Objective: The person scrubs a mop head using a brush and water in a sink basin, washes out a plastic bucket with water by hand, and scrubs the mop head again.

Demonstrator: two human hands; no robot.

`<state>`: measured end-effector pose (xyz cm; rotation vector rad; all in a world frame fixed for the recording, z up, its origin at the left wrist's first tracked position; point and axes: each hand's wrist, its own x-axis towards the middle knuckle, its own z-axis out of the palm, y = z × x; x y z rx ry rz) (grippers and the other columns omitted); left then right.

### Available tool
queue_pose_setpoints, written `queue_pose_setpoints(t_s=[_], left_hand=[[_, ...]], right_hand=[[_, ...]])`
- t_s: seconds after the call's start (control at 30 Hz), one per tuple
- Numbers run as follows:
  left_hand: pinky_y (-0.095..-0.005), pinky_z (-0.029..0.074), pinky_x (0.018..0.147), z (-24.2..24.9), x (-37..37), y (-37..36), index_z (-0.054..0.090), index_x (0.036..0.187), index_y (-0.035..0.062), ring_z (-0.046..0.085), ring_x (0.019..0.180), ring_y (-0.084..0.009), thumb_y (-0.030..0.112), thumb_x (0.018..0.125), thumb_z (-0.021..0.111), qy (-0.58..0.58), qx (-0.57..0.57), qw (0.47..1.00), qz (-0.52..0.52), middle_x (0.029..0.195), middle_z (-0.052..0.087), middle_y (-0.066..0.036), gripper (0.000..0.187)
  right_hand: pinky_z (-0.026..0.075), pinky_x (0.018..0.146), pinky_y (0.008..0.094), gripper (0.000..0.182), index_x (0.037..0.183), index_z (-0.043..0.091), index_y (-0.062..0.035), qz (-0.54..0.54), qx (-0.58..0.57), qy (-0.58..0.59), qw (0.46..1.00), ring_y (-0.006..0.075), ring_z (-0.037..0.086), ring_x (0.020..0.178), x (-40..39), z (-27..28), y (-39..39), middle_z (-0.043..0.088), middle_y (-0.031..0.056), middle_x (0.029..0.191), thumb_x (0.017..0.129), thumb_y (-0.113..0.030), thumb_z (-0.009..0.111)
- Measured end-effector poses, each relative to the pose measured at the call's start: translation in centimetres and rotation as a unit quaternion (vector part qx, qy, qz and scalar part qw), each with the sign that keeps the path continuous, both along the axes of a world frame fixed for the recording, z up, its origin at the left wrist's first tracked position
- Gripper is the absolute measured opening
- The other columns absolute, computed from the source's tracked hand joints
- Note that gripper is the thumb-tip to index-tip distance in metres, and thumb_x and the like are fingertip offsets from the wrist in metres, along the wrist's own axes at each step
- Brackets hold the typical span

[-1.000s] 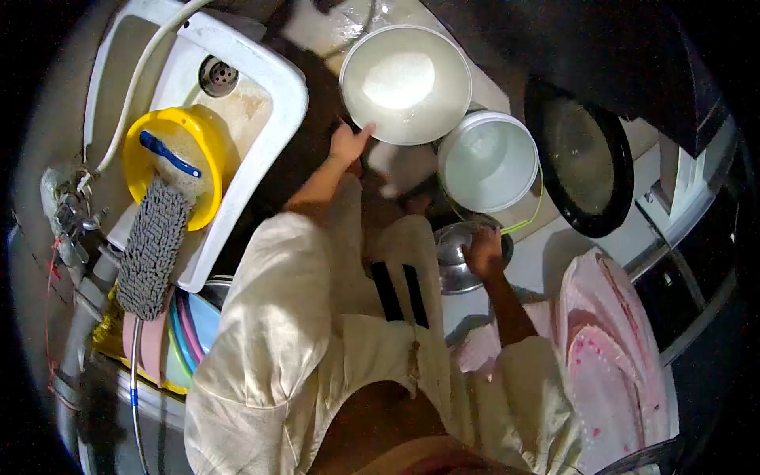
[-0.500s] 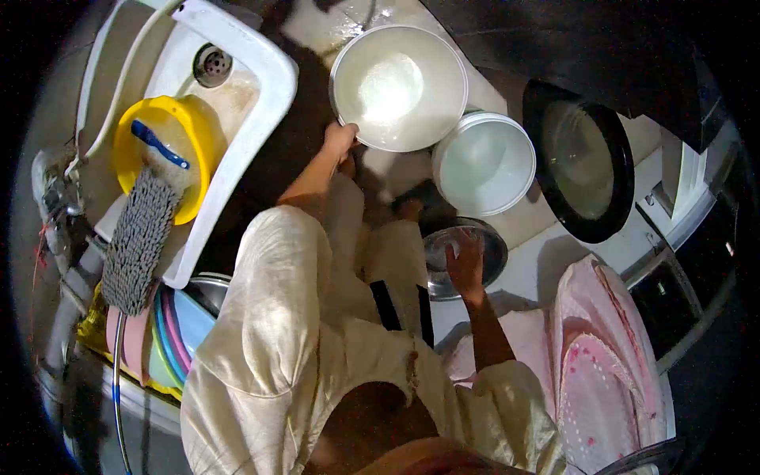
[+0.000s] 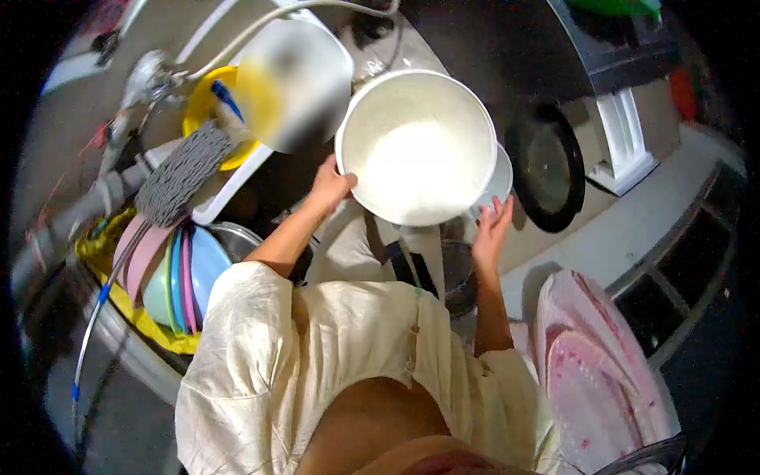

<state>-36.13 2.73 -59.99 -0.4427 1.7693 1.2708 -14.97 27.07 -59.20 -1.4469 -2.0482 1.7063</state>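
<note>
In a cramped, dim wash area beside a white sink (image 3: pixel 336 59), the left hand (image 3: pixel 331 188) grips the rim of the white bucket (image 3: pixel 419 146), its mouth facing up toward the camera, long axis apparently near upright; the right hand (image 3: pixel 493 226) spreads open beside it.

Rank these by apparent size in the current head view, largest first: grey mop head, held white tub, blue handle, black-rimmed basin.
1. held white tub
2. black-rimmed basin
3. grey mop head
4. blue handle
The tub may look bigger by being nearer the camera.
</note>
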Motion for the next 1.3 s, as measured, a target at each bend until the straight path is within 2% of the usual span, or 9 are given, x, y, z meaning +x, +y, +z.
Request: queue_pose_setpoints(t_s=[0.13,0.23,0.27,0.37,0.6,0.97,1.17,1.23,1.3], left_hand=[[-0.0406,0.057,0.076,8.5,3.4,-0.4,0.042,0.126,-0.0042,0.064,0.09,-0.0302,0.0,0.069,0.057,-0.004,0.015,1.0,-0.01,0.107,0.059,-0.022,0.058],[-0.0296,0.052,0.053,13.2,6.1,-1.2,0.042,0.124,-0.0034,0.063,0.071,-0.0185,0.004,0.071,0.059,-0.022,0.054,0.997,0.043,0.09,0.061,-0.012,0.057],[-0.0286,0.052,0.052,15.1,6.7,-1.6,0.043,0.123,-0.0026,0.063,0.071,-0.0185,0.004,0.072,0.059,-0.003,0.076,0.996,0.046,0.092,0.061,-0.012,0.054],[-0.0306,0.056,0.064,23.3,7.5,-3.1,0.038,0.126,-0.0016,0.062,0.086,-0.0193,0.003,0.075,0.055,0.017,0.097,0.994,0.05,0.109,0.054,-0.013,0.054],[-0.03,0.055,0.071,32.9,6.1,-7.2,0.028,0.135,0.0035,0.059,0.091,-0.0168,0.008,0.074,0.055,0.119,0.152,0.981,-0.02,0.111,0.051,-0.01,0.067],[-0.0361,0.058,0.072,31.2,-5.3,-15.5,0.03,0.129,0.0001,0.061,0.094,-0.0218,0.006,0.078,0.052,0.149,0.197,0.969,0.027,0.113,0.05,-0.012,0.055],[-0.0361,0.058,0.068,26.2,-9.4,-18.2,0.028,0.128,-0.0008,0.06,0.095,-0.0225,0.004,0.08,0.053,0.158,0.197,0.966,0.055,0.114,0.049,-0.014,0.055],[-0.0339,0.058,0.068,25.9,-9.7,-18.7,0.03,0.127,-0.0003,0.059,0.096,-0.0216,0.006,0.08,0.054,0.167,0.202,0.962,0.081,0.113,0.049,-0.013,0.053],[-0.0338,0.056,0.073,25.2,-10.2,-19.3,0.031,0.127,-0.0009,0.058,0.098,-0.0219,0.007,0.081,0.054,0.181,0.179,0.964,0.073,0.114,0.05,-0.014,0.052]], right_hand=[[0.045,0.092,0.0368,0.07,0.148,0.01,-0.0068,0.002,0.014,0.034,0.999,0.0308,0.053,0.113,-1.6,6.2,1.2,0.035,0.0248,0.14,0.094,-0.017,0.053],[0.046,0.087,0.0296,0.052,0.139,0.04,-0.0016,0.092,0.147,0.067,0.983,0.0188,0.059,0.101,-0.7,11.6,2.9,0.058,0.0171,0.122,0.088,-0.002,0.052],[0.046,0.087,0.0296,0.052,0.139,0.04,-0.0016,0.097,0.153,0.071,0.981,0.0188,0.059,0.101,-1.1,14.6,3.1,0.058,0.0171,0.122,0.088,-0.002,0.052],[0.048,0.074,0.0248,0.046,0.132,0.049,-0.0015,0.131,0.192,0.125,0.965,0.011,0.06,0.083,-1.8,22.7,1.8,0.066,0.0115,0.108,0.086,0.001,0.05],[0.047,0.071,0.0238,0.045,0.131,0.051,-0.0026,0.16,0.273,0.185,0.931,0.0085,0.059,0.079,-6.1,31.6,-0.7,0.066,0.0096,0.109,0.087,-0.001,0.051],[0.047,0.082,0.0262,0.044,0.132,0.047,0.0027,0.199,0.24,0.221,0.924,0.014,0.061,0.095,-18.0,27.9,-8.3,0.06,0.0158,0.121,0.088,-0.001,0.05],[0.046,0.091,0.0366,0.046,0.13,0.047,0.0037,0.293,0.29,0.046,0.91,0.033,0.059,0.11,-24.2,30.0,-10.9,0.056,0.0227,0.124,0.086,-0.007,0.059],[0.042,0.098,0.0406,0.048,0.128,0.047,0.0027,0.374,0.634,0.083,0.672,0.0373,0.051,0.118,-26.5,30.8,-12.3,0.051,0.0242,0.128,0.085,-0.01,0.062],[0.04,0.099,0.0436,0.047,0.126,0.047,0.0027,0.447,0.554,0.143,0.688,0.0394,0.049,0.118,-29.5,30.0,-14.4,0.05,0.0253,0.127,0.085,-0.015,0.063]])
